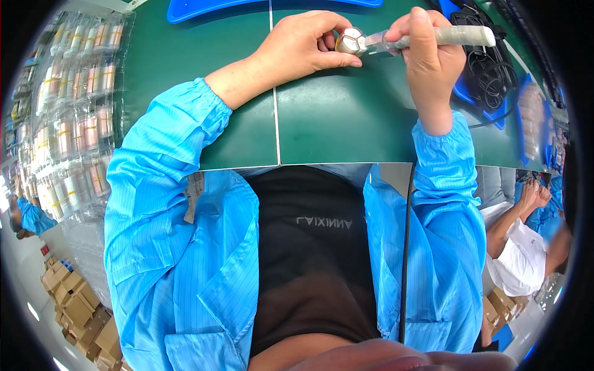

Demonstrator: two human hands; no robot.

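Observation:
My left hand [303, 40] is closed around a short bundle of cylinders that looks like a battery pack [351, 42]. Its pale round ends face up and to the right, with dark gaps between them. In my right hand [429, 62] is a thick, pale-handled tool [467, 35], gripped between thumb and fingers. The tool's flat metal tip points left and reaches the pack's edge; whether it touches, I cannot tell. Both hands are above the far part of the green table [340, 117].
Clear bags of banded cylinders [74, 80] lie at the left. A blue tray [210, 9] stands at the far edge. Black cables [489, 71] lie on blue trays at the right. Another person in white [523, 253] sits at the right. Cardboard boxes [77, 303] are stacked lower left.

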